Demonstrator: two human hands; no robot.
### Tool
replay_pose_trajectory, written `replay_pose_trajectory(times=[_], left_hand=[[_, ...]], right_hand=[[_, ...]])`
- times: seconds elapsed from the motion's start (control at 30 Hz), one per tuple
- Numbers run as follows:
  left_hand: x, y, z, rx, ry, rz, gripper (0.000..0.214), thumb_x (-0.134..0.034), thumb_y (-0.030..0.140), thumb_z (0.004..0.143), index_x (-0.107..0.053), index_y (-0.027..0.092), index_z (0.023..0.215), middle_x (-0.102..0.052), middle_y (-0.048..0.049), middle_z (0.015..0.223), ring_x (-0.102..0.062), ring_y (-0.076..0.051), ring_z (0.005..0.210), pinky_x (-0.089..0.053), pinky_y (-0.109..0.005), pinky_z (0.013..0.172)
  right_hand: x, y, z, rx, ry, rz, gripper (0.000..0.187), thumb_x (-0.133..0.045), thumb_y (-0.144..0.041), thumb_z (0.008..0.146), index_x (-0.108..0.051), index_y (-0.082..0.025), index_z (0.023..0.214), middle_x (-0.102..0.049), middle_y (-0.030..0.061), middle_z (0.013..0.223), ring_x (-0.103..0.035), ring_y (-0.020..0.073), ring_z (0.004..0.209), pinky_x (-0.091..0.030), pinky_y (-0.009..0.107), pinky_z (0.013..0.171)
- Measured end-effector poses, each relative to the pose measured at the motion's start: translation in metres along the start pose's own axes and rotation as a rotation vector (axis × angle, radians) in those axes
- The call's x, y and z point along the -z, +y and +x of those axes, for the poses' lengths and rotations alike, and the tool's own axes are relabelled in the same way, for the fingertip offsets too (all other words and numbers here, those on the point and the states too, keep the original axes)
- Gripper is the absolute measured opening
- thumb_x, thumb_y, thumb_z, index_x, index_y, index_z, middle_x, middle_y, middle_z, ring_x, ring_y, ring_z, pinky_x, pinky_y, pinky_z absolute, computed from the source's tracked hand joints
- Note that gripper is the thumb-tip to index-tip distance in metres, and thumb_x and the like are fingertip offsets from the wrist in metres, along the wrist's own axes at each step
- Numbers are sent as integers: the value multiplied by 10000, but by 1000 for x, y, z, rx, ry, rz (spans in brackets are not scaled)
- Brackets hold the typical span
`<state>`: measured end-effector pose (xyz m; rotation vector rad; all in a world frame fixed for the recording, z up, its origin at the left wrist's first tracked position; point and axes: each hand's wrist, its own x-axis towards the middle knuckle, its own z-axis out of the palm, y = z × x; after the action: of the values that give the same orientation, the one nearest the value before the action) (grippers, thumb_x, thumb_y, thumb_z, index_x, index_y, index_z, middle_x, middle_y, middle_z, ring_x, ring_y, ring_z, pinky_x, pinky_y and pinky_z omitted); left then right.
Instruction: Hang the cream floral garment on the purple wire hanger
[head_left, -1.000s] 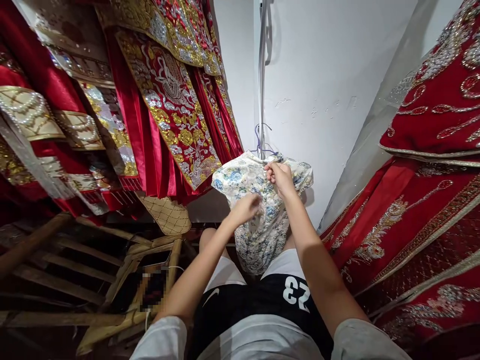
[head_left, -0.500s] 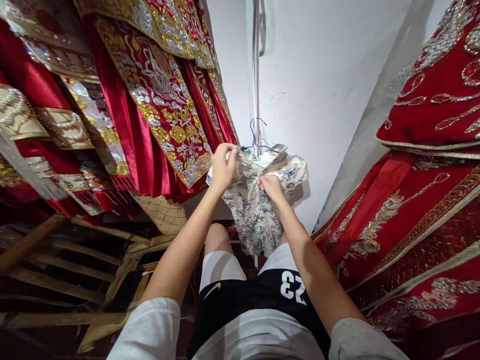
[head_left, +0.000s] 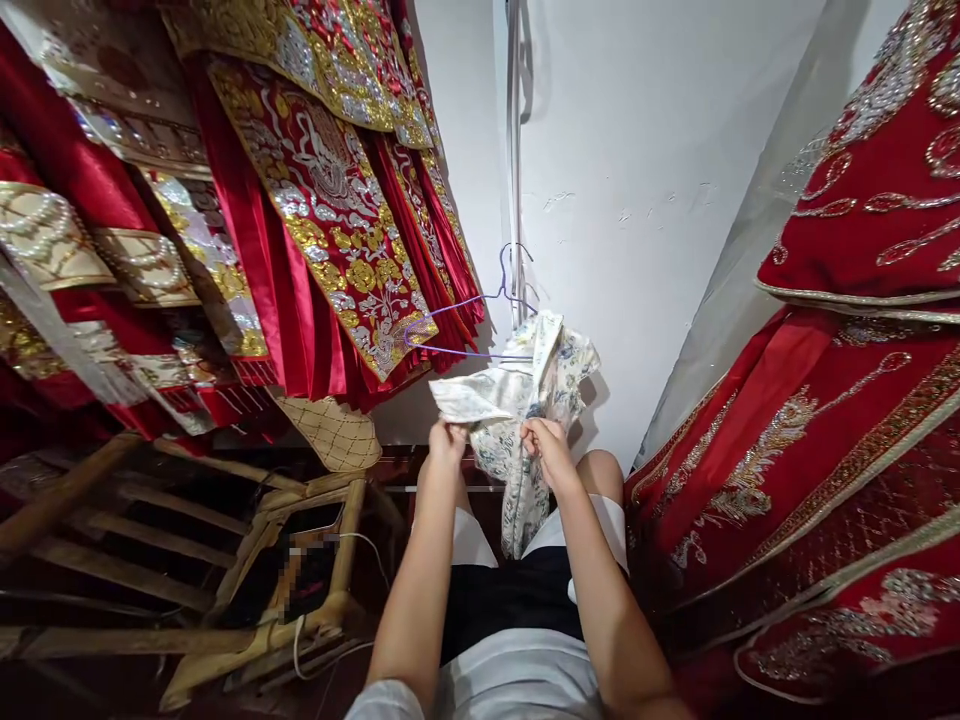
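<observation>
Embroidered red garments (head_left: 341,225) on both sides suggest a costume room or shop.

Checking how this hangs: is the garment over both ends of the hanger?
No, the hanger has a bare end at picture left, with the garment covering only the other.

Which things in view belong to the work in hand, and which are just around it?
In the work:
- floral garment, gripped by the left hand and right hand
- purple hanger, partly inside it

Just around:
- embroidered red garments
- beaded red garments
- wooden chair
</observation>
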<state>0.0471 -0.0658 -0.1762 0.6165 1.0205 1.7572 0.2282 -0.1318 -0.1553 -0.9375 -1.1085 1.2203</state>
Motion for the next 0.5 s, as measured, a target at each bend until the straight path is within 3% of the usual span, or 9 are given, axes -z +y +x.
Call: replay_pose_trajectory(times=[0.1, 0.17, 0.33, 0.4, 0.5], left_hand=[[-1, -29, -30, 16, 28, -117, 111, -625, 199, 862, -554, 185, 779, -625, -34, 735, -648, -166, 731, -523, -296, 755], [-3, -32, -43, -13, 32, -182, 139, -695, 246, 833, -574, 184, 802, -643, -25, 780, -648, -155, 750, -509, -269, 761], [-15, -2, -63, -159, 0, -276, 334, -797, 444, 786, -606, 207, 924, -648, 14, 866, -624, -127, 774, -497, -231, 763], [-20, 12, -74, -237, -101, -254, 391, -801, 514, 784, -608, 219, 953, -631, 20, 864, -601, -121, 748, -488, -223, 725], [-28, 25, -95, -336, -315, -73, 367, -737, 554, 854, -613, 218, 936, -603, 11, 859, -557, -121, 722, -456, -220, 676]], right_hand=[[18, 7, -10, -27, -14, -13, 284, -571, -466, 712, -544, -223, 567, -453, -30, 443, -358, 96, 437, -247, 252, 468], [31, 7, -15, -59, -45, -47, 287, -567, -457, 707, -536, -222, 545, -439, -30, 440, -342, 92, 441, -239, 248, 472], [52, 5, -23, -219, -217, -196, 306, -673, -424, 711, -611, -193, 521, -475, -13, 429, -360, 93, 428, -234, 245, 450], [51, 4, -23, -230, -235, -251, 362, -714, -496, 739, -641, -187, 564, -556, 10, 501, -438, 115, 476, -302, 253, 472], [41, 2, -21, -109, -171, -240, 472, -665, -678, 798, -682, -213, 712, -673, 43, 726, -593, 184, 685, -463, 305, 628]])
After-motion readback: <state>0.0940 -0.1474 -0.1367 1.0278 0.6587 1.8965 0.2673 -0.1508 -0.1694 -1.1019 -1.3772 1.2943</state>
